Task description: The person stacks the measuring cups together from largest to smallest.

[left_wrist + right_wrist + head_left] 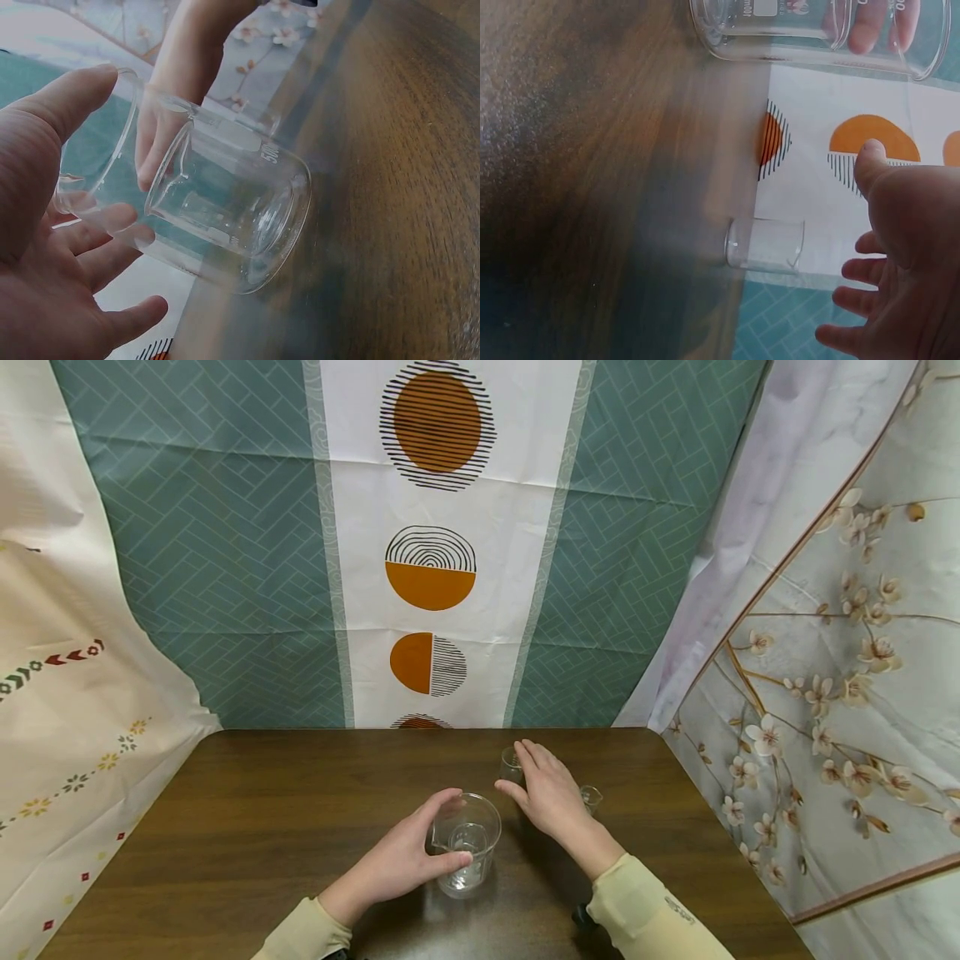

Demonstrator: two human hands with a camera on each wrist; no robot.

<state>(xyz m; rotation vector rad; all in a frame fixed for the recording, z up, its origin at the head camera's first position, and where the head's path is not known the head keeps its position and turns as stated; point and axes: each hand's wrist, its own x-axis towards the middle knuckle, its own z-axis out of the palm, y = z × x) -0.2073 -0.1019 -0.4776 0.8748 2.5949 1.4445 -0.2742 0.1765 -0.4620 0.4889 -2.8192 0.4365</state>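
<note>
My left hand [405,857] grips a large clear glass beaker [489,831] near its rim, thumb on one side and fingers on the other. Inside it stands a smaller glass beaker [217,202], seen through the wall in the left wrist view. Over the back right of the table, my right hand [551,789] is held with its fingers extended and thumb apart, holding nothing. A small beaker [769,246] stands just beyond its fingers, apart from them in the right wrist view. Another small beaker [592,797] is partly hidden behind the right hand.
Everything stands on a dark brown wooden table [285,810]. A green and white patterned cloth [442,510] hangs along its back edge. Floral cloth [840,710] borders the right side and cream cloth [67,710] the left.
</note>
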